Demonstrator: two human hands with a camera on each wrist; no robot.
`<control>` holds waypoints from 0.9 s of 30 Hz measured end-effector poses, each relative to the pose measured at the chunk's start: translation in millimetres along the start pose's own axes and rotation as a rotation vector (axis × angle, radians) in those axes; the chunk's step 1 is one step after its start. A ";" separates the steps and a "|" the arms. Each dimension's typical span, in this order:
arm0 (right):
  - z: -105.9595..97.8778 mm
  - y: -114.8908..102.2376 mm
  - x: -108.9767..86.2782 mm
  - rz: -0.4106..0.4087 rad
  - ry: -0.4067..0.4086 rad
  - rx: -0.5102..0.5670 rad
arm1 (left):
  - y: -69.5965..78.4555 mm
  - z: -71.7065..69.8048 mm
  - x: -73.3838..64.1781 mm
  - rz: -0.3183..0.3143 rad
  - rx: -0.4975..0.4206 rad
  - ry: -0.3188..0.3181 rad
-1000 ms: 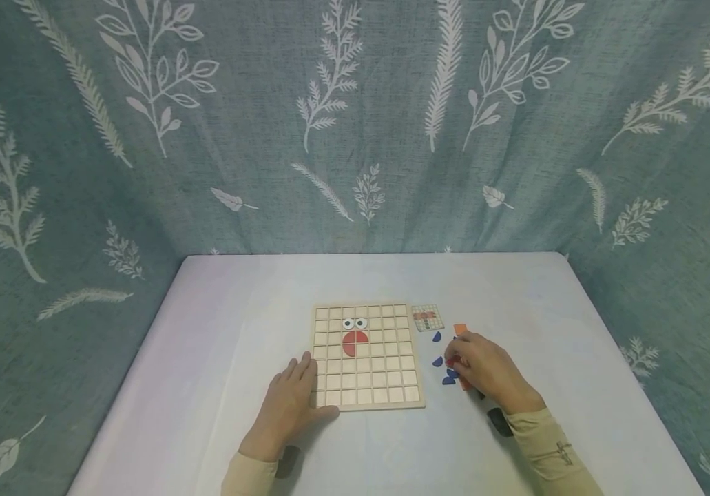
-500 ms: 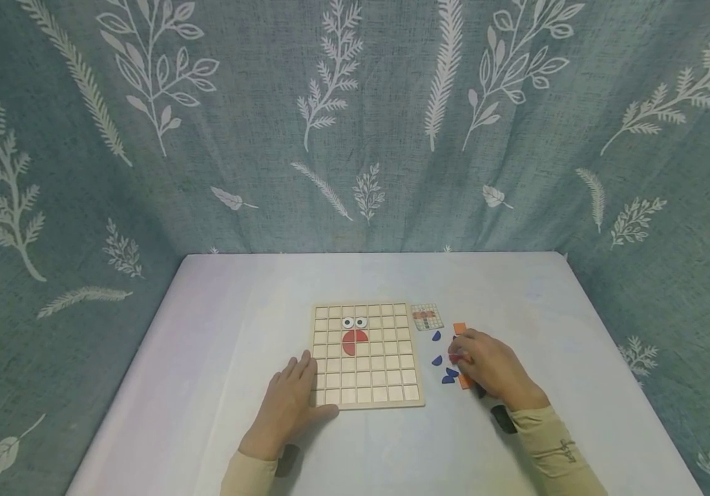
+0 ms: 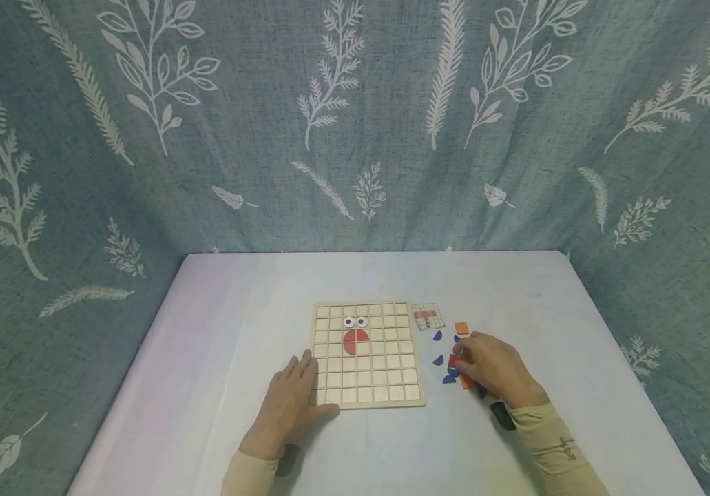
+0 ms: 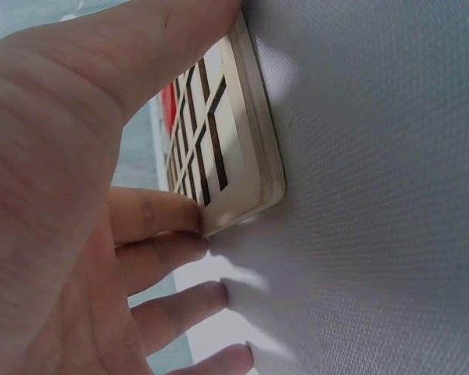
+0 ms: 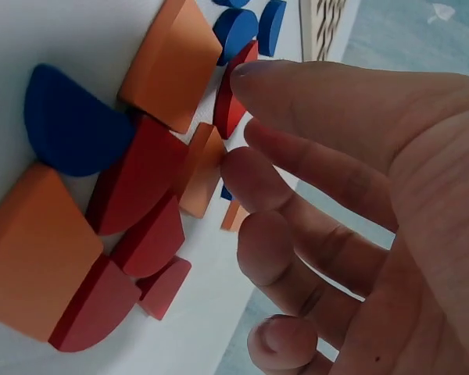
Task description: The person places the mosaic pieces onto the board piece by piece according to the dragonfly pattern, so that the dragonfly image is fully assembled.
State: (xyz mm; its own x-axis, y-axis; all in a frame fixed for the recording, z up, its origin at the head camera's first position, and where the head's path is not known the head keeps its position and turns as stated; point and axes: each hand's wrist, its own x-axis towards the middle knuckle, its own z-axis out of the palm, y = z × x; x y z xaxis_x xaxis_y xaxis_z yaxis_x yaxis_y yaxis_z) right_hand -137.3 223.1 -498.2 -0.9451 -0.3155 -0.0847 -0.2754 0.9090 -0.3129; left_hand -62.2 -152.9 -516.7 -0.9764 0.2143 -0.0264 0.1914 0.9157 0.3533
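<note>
My left hand [image 3: 289, 406] lies at the near left corner of a wooden grid board [image 3: 385, 379], fingers along the left side and thumb at the front edge. In the left wrist view its straight fingers touch the board's rim [image 4: 258, 156]. My right hand [image 3: 500, 368] hovers over loose shapes right of the board, fingers loosely bent with a gap between thumb and fingers. Its thumb tip overlaps a red piece [image 5: 227, 105] in the right wrist view. Red quarter-circle pieces [image 3: 350, 336] and two eye discs [image 3: 362, 322] sit on the board.
A small pattern card [image 3: 428, 317] lies by the board's far right corner. Blue half-circles [image 3: 438, 360], an orange square [image 3: 461, 328] and more red pieces [image 5: 141, 176] lie scattered around the right hand. Patterned curtains [image 3: 255, 124] stand behind and beside the white table [image 3: 237, 296].
My right hand has shifted slightly to the right and its fingers have spread from the red piece, which now shows more fully on the table. The left hand and the board stay put.
</note>
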 end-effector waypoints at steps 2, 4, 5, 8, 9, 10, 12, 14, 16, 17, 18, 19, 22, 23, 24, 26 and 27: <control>0.6 -0.2 0.7 -0.017 0.013 -0.004 | 0.2 -0.4 0.2 -0.004 -0.004 -0.002; 1.7 -0.2 1.9 -0.047 0.035 -0.013 | 0.1 -0.5 0.7 -0.003 -0.003 0.000; 2.3 -0.2 2.7 -0.059 0.046 -0.016 | 0.0 -0.2 0.9 -0.005 -0.002 0.000; 3.8 -0.7 5.3 -0.100 0.084 -0.031 | -0.5 0.2 1.7 -0.004 -0.002 -0.001; 4.1 -0.9 6.1 -0.109 0.091 -0.034 | -0.6 0.2 1.8 -0.004 -0.001 -0.002; 4.2 -1.3 6.7 -0.117 0.096 -0.035 | -0.7 0.4 1.9 -0.007 -0.001 -0.005; 4.1 -1.9 7.3 -0.123 0.096 -0.039 | -0.9 0.3 1.6 -0.007 -0.001 -0.006; 3.9 -2.2 7.5 -0.123 0.088 -0.038 | -1.0 0.3 1.2 -0.009 0.003 -0.010; 3.6 -2.0 7.1 -0.120 0.082 -0.034 | -1.2 0.3 0.9 -0.007 0.007 -0.009; 3.6 -1.7 6.9 -0.120 0.082 -0.033 | -1.3 0.3 0.8 -0.007 0.009 -0.009; 3.6 -1.5 6.8 -0.119 0.084 -0.033 | -1.2 0.2 0.7 -0.006 0.010 -0.008; 3.8 -1.2 6.6 -0.119 0.087 -0.032 | -1.1 -0.2 0.7 -0.006 0.011 -0.007; 4.9 0.3 6.8 -0.126 0.106 -0.030 | -0.8 -0.1 0.9 -0.007 0.013 -0.005; 5.2 0.7 7.0 -0.130 0.113 -0.031 | -0.6 -0.1 1.0 -0.008 0.014 -0.005; 5.6 1.0 7.3 -0.131 0.117 -0.031 | -0.6 0.1 1.0 -0.008 0.016 -0.006; 6.2 1.5 7.9 -0.136 0.122 -0.034 | -0.4 0.3 1.0 -0.010 0.019 -0.009; 6.4 1.7 8.2 -0.137 0.122 -0.037 | -0.3 0.4 1.0 -0.010 0.020 -0.012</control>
State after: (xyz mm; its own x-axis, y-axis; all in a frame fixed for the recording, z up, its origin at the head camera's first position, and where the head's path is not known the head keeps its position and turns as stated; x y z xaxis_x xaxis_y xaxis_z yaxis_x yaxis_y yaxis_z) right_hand -144.4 220.2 -505.4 -0.9120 -0.4037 0.0720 -0.4070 0.8698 -0.2788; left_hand -63.1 -152.9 -517.2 -0.9771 0.2087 -0.0407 0.1835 0.9246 0.3339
